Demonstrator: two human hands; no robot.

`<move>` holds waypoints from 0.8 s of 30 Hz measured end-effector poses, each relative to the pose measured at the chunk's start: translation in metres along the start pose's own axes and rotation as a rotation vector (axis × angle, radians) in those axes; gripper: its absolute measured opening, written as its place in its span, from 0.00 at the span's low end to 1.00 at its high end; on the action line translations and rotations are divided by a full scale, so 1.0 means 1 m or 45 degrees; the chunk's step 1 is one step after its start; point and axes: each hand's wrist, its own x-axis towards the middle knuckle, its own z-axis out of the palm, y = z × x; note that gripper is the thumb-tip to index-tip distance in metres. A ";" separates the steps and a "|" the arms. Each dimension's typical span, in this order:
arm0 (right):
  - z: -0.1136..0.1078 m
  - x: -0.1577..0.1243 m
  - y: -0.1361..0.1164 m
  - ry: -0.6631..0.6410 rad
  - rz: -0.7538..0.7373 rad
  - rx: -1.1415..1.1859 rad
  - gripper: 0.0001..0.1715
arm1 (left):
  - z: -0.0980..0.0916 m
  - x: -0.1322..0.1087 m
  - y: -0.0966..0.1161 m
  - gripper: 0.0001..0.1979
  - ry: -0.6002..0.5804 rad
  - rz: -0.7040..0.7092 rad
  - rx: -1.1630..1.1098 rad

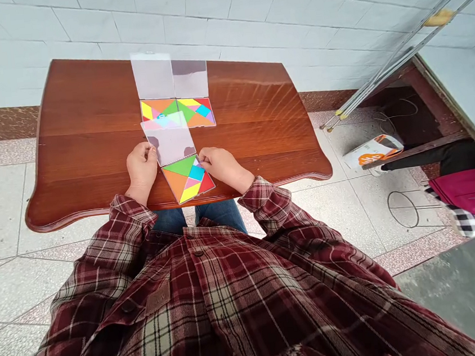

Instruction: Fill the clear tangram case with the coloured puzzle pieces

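Observation:
Three square plastic cases hold brightly coloured tangram pieces on the wooden table (91,159). Nearest me lies a tilted tangram case (187,180) with green, orange, blue, pink, yellow and red pieces. Its frosted clear lid (169,142) stands open and overlaps a far tangram case (158,111). My left hand (142,168) grips that lid's left edge. My right hand (222,168) has its fingertips pinching the near case's upper right edge. Another far tangram case (195,112) lies beside the first, and both far cases have lids (153,76) opened toward the table's far edge.
A person in a pink jacket (472,190) sits at the right, beyond a white and orange box (373,151) on the tiled floor. Long metal poles (395,65) lean across the tiled wall at the upper right. My plaid sleeves lie below the table's near edge.

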 end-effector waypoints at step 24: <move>0.018 0.007 -0.028 -0.036 0.054 -0.338 0.16 | -0.001 -0.001 0.002 0.09 0.002 -0.007 -0.019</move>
